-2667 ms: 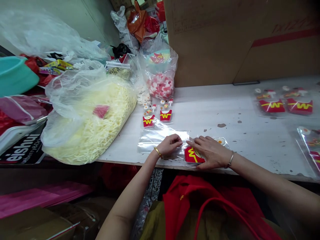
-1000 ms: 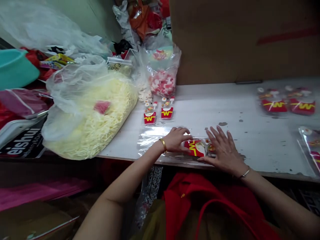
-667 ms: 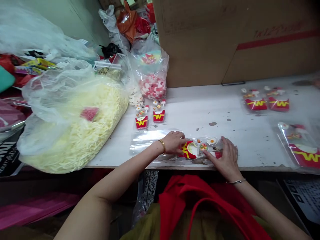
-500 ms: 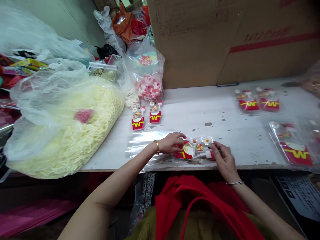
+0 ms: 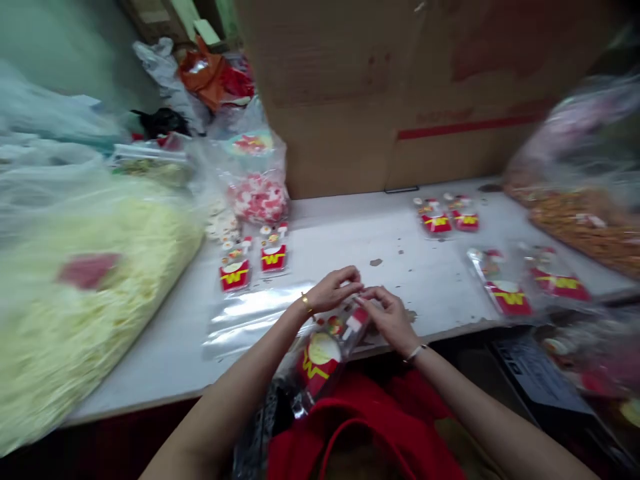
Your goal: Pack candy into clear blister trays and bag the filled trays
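At the white desk [image 5: 340, 233], a clear red-and-yellow plastic packet [image 5: 319, 367] is pinched at its top by left hand [image 5: 334, 289] and right hand [image 5: 393, 319], apparently being adjusted; steadiness is needed.

Packing workshop: bulk bags [image 5: 130, 267], big carton [image 5: 345, 93]

A cardboard box [image 5: 340, 127] with 1 red stripe [image 5: 470, 127] stands right of an orange bag [image 5: 203, 75] and black bag [image 5: 163, 122].
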`<state>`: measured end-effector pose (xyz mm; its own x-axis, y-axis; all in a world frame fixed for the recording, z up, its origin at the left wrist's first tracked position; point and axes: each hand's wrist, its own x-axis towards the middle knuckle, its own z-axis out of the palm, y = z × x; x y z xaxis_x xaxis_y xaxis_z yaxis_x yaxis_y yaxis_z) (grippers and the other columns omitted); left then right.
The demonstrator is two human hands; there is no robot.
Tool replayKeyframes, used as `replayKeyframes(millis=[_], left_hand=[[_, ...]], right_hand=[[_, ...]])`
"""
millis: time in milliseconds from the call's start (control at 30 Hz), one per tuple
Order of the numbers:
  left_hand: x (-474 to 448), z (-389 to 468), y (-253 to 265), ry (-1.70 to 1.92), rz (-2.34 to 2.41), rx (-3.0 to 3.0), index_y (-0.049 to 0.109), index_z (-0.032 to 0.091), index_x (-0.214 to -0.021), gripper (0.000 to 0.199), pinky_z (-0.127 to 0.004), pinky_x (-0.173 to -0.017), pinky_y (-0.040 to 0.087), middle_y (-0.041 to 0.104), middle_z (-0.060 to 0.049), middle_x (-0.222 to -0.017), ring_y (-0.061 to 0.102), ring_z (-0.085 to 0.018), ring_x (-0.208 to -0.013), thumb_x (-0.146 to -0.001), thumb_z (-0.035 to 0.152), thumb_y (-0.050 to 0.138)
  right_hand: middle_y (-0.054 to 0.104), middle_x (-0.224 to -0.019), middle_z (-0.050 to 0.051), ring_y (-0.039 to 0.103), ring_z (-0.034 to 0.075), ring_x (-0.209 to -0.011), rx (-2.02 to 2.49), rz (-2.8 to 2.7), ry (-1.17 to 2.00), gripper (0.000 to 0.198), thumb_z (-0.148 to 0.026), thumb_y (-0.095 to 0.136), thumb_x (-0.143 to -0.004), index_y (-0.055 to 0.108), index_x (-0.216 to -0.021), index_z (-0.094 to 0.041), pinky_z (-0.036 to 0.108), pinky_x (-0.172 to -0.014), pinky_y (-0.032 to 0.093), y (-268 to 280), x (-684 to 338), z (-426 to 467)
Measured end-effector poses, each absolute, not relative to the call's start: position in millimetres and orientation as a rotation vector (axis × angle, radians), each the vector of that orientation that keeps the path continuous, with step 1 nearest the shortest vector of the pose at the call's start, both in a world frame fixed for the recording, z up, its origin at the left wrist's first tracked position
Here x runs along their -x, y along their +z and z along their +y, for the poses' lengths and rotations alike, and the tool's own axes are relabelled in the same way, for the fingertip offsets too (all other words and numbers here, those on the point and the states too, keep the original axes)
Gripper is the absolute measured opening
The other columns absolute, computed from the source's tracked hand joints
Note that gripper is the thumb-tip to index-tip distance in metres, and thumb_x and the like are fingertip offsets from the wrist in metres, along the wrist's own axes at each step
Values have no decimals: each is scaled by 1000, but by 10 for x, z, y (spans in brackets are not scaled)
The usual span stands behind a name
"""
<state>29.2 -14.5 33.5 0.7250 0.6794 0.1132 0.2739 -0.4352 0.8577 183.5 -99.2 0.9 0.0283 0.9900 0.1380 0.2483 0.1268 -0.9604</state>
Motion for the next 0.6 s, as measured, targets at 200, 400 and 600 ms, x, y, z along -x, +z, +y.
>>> replayKeyframes(millis=[200,400,600], left_hand=[[-510,120,318,782,1011,-1761,43,20,-77,20,-21,-52,39,47,6,-61,51,-10,-54,-85,36,50],[-860,252,260,1069,1216,-1576,47,20,-83,20,-26,-61,46,55,2,-69,59,-14,-66,-84,39,51],[-1191,373,195,1078,1188,-1936,49,20,-117,39,-42,-98,40,57,-10,-121,51,-24,-116,-85,43,54]], right_hand=[[58,-108,5,55,19,-98,1362,-1255,694,28,-40,61,-81,55,-103,-24,42,-99,38,147,-1963,-646],[64,-94,4,63,19,-80,1197,-1104,1337,54,-53,63,-76,48,-118,-23,37,-73,52,54,-2202,-741],[66,-106,7,63,23,-95,1707,-1160,763,56,-63,41,-82,55,-117,-22,40,-81,52,90,-3791,-585]])
